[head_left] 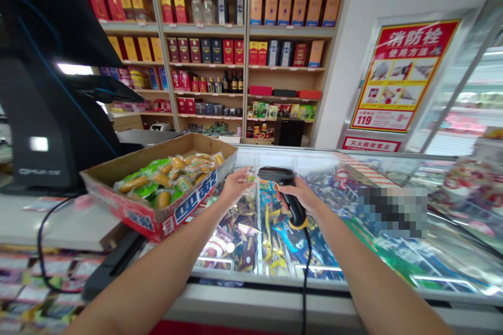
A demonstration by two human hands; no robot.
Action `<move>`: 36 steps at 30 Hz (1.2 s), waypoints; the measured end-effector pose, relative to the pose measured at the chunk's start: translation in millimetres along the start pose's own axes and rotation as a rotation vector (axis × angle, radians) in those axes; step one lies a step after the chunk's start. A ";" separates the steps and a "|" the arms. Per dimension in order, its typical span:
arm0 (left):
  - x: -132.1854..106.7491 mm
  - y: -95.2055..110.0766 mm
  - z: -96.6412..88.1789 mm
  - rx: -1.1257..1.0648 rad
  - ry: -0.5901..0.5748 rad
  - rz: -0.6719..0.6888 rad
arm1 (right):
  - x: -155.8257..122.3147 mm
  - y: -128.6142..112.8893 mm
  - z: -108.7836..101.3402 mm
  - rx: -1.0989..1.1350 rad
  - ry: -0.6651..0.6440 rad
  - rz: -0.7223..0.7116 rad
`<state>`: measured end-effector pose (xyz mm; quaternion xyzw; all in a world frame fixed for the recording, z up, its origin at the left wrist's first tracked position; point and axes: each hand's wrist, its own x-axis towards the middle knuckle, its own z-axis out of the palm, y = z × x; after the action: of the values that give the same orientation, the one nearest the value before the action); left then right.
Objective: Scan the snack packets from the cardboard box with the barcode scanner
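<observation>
Right hand (298, 194) clamping around black barcode scanner (275, 174), scanner nose pointing toward left hand (236, 186). Left hand pinching small snack packet (249, 175), maybe; too small to tell well. Packet sitting just beside scanner nose. Cardboard box (196, 204) of green snack bags (157, 183) sitting near left hand.

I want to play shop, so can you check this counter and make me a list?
Surface: grey counter beside a glass freezer lid.
Job's things: small packet and black barcode scanner.
Clutter: cardboard box of green and yellow snack packs; colourful bags under the glass.
Hands: left hand pinches the packet; right hand grips the scanner.
Cables: black cable hangs from the scanner; another loops by the counter.
Surroundings: till screen, shelves of boxes and bottles, red poster.
</observation>
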<state>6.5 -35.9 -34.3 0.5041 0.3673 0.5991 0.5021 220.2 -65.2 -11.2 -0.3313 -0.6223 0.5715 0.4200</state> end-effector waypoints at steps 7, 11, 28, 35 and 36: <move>0.9 -5.0 1.0 -0.028 -0.010 0.039 | -0.5 0.5 1.5 0.010 -0.009 -0.007; 1.7 -6.6 1.3 -0.031 0.000 0.065 | -0.6 0.1 2.5 0.011 -0.028 -0.009; 0.9 -7.3 1.4 -0.009 0.012 0.025 | -1.3 1.4 5.4 0.000 -0.017 -0.006; 3.8 13.8 2.2 -0.219 0.166 0.071 | 9.3 9.9 12.9 -0.004 0.028 0.039; 7.5 19.6 0.3 -0.297 0.223 0.103 | 12.0 5.9 15.7 -0.015 0.023 0.039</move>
<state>2.4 -33.0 -13.9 0.3733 0.3018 0.7237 0.4958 200.5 -60.5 -15.2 -0.3533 -0.6152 0.5709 0.4134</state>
